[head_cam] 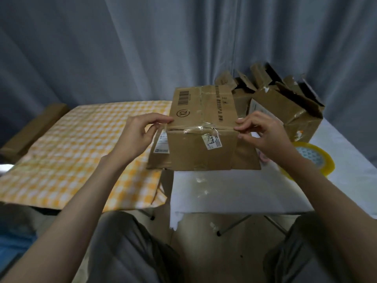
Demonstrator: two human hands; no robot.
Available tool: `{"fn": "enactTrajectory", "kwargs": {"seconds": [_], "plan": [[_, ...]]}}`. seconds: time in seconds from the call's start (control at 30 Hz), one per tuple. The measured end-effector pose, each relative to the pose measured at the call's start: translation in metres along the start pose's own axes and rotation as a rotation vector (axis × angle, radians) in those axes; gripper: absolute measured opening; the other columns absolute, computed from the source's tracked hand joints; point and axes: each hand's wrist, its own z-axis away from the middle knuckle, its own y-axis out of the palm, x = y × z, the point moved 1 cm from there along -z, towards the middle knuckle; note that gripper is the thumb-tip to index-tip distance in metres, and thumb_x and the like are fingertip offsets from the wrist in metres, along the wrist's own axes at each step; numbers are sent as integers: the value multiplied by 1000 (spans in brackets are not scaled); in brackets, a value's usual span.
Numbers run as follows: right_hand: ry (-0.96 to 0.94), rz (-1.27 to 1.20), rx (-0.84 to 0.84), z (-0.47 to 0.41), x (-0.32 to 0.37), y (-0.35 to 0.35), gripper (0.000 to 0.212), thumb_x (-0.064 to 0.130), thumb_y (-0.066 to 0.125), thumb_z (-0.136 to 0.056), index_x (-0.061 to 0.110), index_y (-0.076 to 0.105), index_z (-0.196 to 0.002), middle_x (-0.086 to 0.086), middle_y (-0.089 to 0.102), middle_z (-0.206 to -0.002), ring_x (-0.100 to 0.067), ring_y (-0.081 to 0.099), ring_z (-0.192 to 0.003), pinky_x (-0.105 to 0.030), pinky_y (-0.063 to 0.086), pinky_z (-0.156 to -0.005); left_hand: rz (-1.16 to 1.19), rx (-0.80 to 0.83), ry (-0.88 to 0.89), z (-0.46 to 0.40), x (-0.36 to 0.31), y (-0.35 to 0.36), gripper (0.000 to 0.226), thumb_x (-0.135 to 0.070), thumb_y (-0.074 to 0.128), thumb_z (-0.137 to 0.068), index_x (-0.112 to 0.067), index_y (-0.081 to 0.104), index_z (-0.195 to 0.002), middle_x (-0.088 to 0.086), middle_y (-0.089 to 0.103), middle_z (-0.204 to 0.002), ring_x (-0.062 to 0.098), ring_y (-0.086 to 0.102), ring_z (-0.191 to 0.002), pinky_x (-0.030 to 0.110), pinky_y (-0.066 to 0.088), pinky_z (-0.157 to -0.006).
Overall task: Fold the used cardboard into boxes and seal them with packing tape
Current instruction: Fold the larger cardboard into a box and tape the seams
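Box (202, 127): stands on the white worktop (234, 193), top flaps closed.
Left hand (136, 135): grip nearly closed, fingertips pinching the box's top left edge.
Right hand (263, 133): fingers curled, pinching its top right edge.
Tape roll (318, 158): right, near.

Both bare forearms reached forward and slightly inward from the lower corners of the view, wrists level. The left hand (140, 133) was held with its palm turned inward, index finger and thumb extended and drawn together in a pinch at their tips. The right hand (263, 133) mirrored it, fingers curled, thumb and forefinger meeting at the tips, the remaining fingers bent just below them.
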Motion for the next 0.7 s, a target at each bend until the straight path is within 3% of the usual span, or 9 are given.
{"fn": "enactTrajectory", "kwargs": {"seconds": [0.13, 0.23, 0.33, 0.43, 0.53, 0.7], "plan": [[16, -47, -10, 1, 2, 2, 19, -3, 75, -81, 9, 71, -96, -8, 66, -104, -10, 64, -109, -19, 53, -94, -6, -14, 40, 8, 9, 0, 33, 0, 67, -91, -18, 72, -118, -8, 71, -116, 0, 63, -112, 21, 48, -98], [23, -57, -1, 0, 1, 2, 19, -2, 75, -81, 8, 72, -96, -6, 66, -104, -9, 64, -109, -19, 53, -94, -31, -22, 110, 13, 14, 1, 34, -4, 73, -88, -16, 72, -119, -3, 69, -124, 11, 62, -117, 32, 49, -100], [16, -49, 11, 0, -1, 3, 18, 0, 77, -80, 5, 73, -97, -6, 66, -104, -10, 64, -110, -21, 53, -95, -57, -59, 161, 19, 14, 6, 31, -1, 71, -89, -12, 73, -118, 3, 62, -131, 18, 57, -123, 31, 47, -101], [-31, -6, -16, 1, -3, 3, 16, 1, 78, -79, 2, 73, -94, -7, 67, -101, -12, 66, -108, -18, 52, -93, -43, -82, 187, 22, 8, 12, 28, 3, 62, -92, -8, 70, -117, 2, 64, -122, 13, 60, -117, 35, 50, -98], [-86, 13, -75, 3, -7, 6, 13, 1, 78, -80, 1, 72, -91, -8, 68, -98, -14, 68, -106, -15, 52, -90, -22, -107, 180, 21, 1, 17, 26, -5, 55, -96, -10, 68, -118, -1, 66, -114, 12, 62, -109, 34, 51, -93], [-125, 31, -138, 7, -11, 19, 7, -1, 73, -85, 2, 66, -85, -4, 62, -97, -14, 66, -110, -30, 55, -87, 5, -145, 161, 13, 1, 25, 11, -23, 66, -97, -14, 68, -91, -3, 63, -99, 13, 64, -100, 32, 52, -85]]}}
